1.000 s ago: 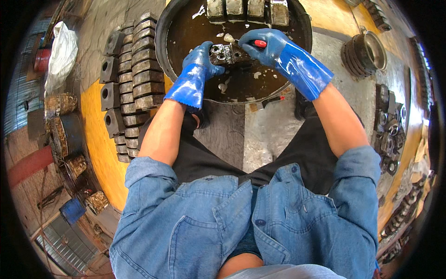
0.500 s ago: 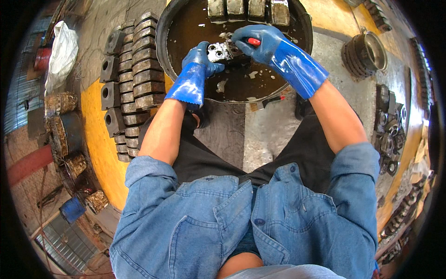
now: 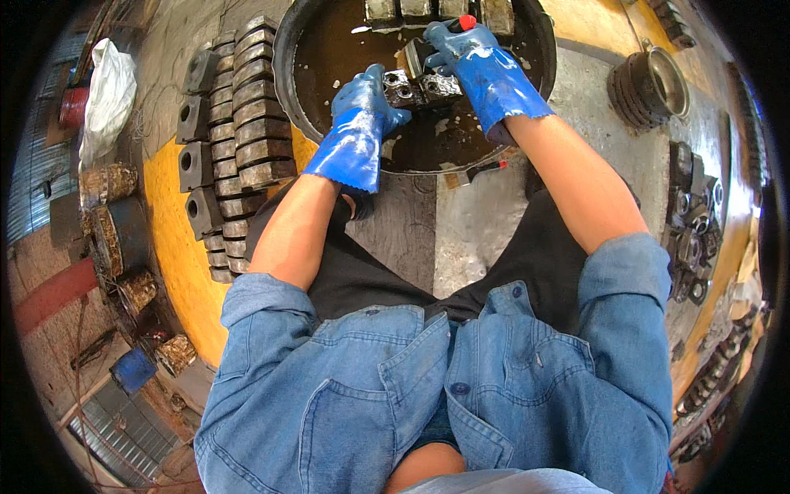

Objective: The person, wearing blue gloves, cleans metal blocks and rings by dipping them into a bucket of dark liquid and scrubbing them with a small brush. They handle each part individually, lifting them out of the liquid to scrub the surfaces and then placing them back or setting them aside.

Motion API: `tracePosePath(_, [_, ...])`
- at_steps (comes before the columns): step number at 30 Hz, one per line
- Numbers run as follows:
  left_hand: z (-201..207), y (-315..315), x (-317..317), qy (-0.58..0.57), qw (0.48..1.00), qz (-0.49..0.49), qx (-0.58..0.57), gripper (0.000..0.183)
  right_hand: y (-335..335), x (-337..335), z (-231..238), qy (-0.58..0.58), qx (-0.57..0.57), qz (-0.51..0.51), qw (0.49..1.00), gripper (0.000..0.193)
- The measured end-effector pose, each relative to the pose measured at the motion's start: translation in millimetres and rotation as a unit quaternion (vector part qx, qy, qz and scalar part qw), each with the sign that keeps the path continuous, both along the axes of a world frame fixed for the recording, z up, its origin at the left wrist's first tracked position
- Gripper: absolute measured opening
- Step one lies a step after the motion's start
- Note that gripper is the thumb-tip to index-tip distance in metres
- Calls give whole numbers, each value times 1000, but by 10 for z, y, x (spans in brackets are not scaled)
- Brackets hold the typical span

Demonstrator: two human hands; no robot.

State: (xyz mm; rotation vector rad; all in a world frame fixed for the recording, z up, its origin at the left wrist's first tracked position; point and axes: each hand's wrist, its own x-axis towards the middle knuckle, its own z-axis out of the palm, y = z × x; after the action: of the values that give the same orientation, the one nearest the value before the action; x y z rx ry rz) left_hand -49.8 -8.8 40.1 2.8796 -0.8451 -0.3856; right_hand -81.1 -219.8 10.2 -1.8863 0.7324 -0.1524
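Note:
My left hand [image 3: 362, 97], in a long blue rubber glove, grips the left end of a dark, wet metal block with round holes [image 3: 438, 87]. The block is held over a round black basin [image 3: 286, 82] of murky brown liquid. In my right hand [image 3: 461, 51], gloved the same way, is a paintbrush [image 3: 414, 59] with a red handle end. Its wide head points down to the left, just above the block. Whether the bristles touch the metal I cannot tell. Pale suds cling to the right glove.
Several metal blocks [image 3: 415, 10] line the basin's far side. Another brush [image 3: 485, 170] lies below its near rim. Rows of metal blocks [image 3: 265, 148] stand at left. A stack of metal rings [image 3: 646, 86] and small metal parts [image 3: 691, 222] sit at right.
My right hand has moved up and away from the block, tilting the brush so its head shows. Suds on the block have given way to a darker wet surface.

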Motion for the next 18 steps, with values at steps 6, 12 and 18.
tracePosePath(6, [-108, 31, -8, -15, 1000, 13, -21, 88, 197, -216, 81, 20, 13, 11, 1000, 39])
tracePosePath(12, [-20, 21, -18, 28, 999, 18, -41, 94, 236, -514, 481, 42, 15, 64, 997, 37])
tracePosePath(18, [-60, 24, 10, 20, 998, 11, -50, 98, 15, -408, 463, -30, 5, 76, 997, 34])
